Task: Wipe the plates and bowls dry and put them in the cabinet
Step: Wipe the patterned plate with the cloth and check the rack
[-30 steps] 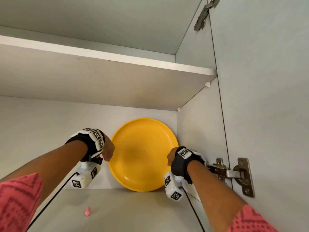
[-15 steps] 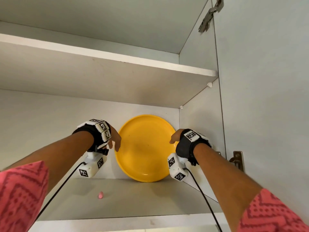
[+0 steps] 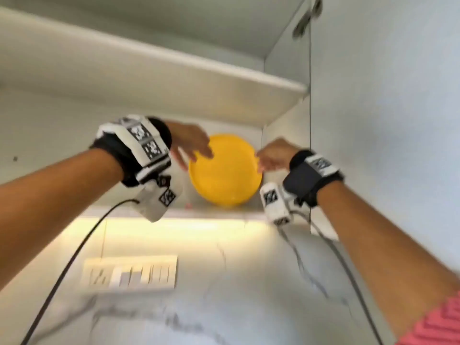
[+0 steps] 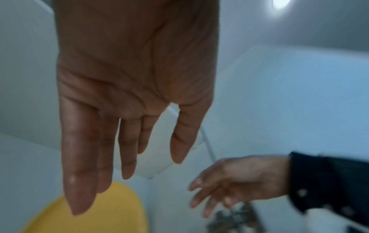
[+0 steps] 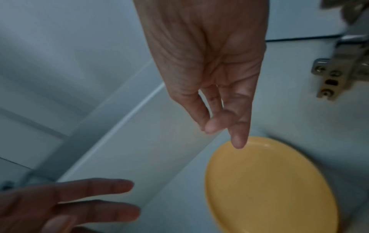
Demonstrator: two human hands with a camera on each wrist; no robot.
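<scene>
plate (image 3: pixel 225 174) stands on edge on lower cabinet shelf (image 3: pixel 224 212), leaning on back wall near right side panel | left hand (image 3: pixel 190 143) fingers straight, empty | right hand (image 3: pixel 272 155) loosely spread, empty, both just off the rim | risk: unsupported plate slides or tips forward off shelf; knuckle bump could start it

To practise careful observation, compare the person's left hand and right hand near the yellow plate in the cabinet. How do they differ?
The left hand has straight, spread fingers; the right hand has loosely bent ones. The left hand sits left of the yellow plate, the right hand at its right, beside the cabinet wall. Both are empty and off the plate.
</scene>
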